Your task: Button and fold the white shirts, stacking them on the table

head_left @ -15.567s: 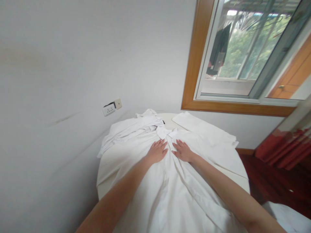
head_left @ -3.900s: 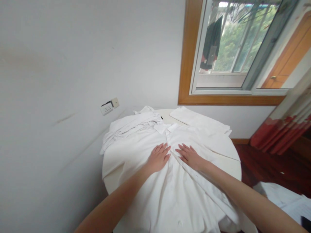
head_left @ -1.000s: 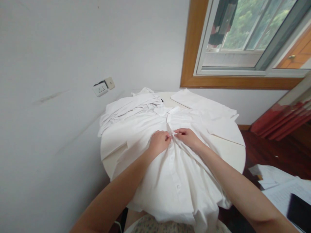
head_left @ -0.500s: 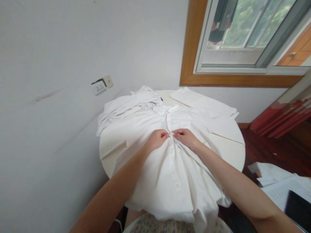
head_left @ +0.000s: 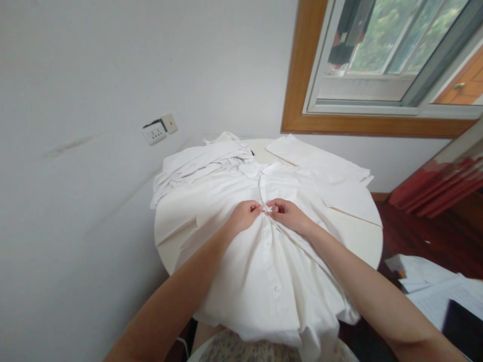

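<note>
A white button-up shirt (head_left: 264, 271) lies spread front-up over a round white table (head_left: 362, 241), its collar toward the wall. My left hand (head_left: 244, 216) and my right hand (head_left: 287, 215) meet at the shirt's front placket, about chest height. Both are closed in a pinch on the placket edges, fingertips almost touching. A button (head_left: 276, 289) shows lower on the placket. The hem hangs over the table's near edge.
A crumpled pile of white garments (head_left: 199, 166) lies at the table's far left, and a folded white cloth (head_left: 317, 161) at the far right. A wall socket (head_left: 154, 132) and a wood-framed window (head_left: 377, 65) are behind. Papers (head_left: 426, 281) and a dark device (head_left: 462, 329) lie at lower right.
Earlier my hands lay flat and open on the shirt front. They have since closed into pinches on the placket. Over the last second they have stayed almost still.
</note>
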Motion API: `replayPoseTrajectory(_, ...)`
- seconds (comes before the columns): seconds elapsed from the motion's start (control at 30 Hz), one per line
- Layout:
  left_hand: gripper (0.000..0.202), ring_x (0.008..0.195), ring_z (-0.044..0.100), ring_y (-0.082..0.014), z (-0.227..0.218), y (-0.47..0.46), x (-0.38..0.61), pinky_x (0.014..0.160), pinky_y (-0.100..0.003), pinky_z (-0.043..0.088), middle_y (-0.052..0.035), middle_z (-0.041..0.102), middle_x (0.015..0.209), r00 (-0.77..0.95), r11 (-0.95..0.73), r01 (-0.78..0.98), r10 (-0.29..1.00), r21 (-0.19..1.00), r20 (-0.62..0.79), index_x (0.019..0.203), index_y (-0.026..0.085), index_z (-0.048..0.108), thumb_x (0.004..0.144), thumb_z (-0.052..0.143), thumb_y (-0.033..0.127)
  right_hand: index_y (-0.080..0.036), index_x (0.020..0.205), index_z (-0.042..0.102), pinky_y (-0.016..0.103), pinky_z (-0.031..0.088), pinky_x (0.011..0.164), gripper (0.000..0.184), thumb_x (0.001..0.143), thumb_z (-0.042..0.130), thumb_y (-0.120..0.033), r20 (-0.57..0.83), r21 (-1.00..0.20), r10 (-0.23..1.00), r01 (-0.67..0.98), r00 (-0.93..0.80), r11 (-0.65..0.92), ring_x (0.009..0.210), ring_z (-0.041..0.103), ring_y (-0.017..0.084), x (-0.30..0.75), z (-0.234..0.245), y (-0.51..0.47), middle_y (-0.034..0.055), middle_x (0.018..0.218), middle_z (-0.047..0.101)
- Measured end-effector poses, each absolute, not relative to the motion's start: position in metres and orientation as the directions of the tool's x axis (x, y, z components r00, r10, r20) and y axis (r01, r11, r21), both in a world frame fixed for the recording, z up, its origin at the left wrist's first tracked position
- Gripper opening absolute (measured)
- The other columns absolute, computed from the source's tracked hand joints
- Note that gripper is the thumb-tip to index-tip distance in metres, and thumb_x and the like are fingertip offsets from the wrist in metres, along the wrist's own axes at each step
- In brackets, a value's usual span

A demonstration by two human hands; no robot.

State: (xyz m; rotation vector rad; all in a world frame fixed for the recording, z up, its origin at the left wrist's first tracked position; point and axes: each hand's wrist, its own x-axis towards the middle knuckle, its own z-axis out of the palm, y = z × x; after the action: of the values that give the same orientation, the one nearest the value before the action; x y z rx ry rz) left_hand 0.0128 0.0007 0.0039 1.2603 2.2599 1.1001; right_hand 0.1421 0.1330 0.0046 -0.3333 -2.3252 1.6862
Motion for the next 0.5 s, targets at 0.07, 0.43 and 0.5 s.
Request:
replayPoseTrajectory(0.07,0.024,0.068,0.059,-0.0139,0.0036,0.0005,0.0129,0.064,-0.023,0.043,-0.0036,0.070,0.078,-0.560,0.321,0.570,0.825,0.756,0.071,0.084,0.014,0.069,0.083,0.049,0.026,-0.015,0.101,0.060,0.022,0.032,0.051,0.036,0.071,0.064,-0.035,0.077,-0.956,0.315,0.019,-0.946,0.291,0.053,0.040,0.009,0.1413,0.0027,0.1334,-0.0066,0.061,0.048)
replayPoseTrajectory(0.43,0.025,0.079,0.063,-0.0155,-0.0002,0.0024,0.0124,0.072,-0.024,0.046,-0.0036,0.073,0.085,-0.515,0.359,0.694,0.854,0.625,0.081,0.084,0.018,0.071,0.085,0.047,0.021,-0.015,0.091,0.063,0.021,0.028,0.049,0.034,0.074,0.061,-0.044,-0.010,-0.968,0.279,0.080,-0.960,0.239,0.052,0.038,0.008,0.1427,0.0104,0.1319,-0.0057,0.060,0.050)
replayPoseTrajectory(0.5,0.025,0.082,0.064,-0.0158,0.0009,0.0023,0.0136,0.076,-0.025,0.046,-0.0037,0.073,0.089,-0.512,0.369,0.718,0.854,0.591,0.089,0.085,0.019,0.072,0.086,0.047,0.022,-0.015,0.085,0.065,0.022,0.029,0.050,0.033,0.078,0.055,-0.046,-0.041,-0.974,0.279,0.101,-0.959,0.201,0.052,0.040,0.008,0.1427,0.0105,0.1340,-0.0042,0.060,0.052)
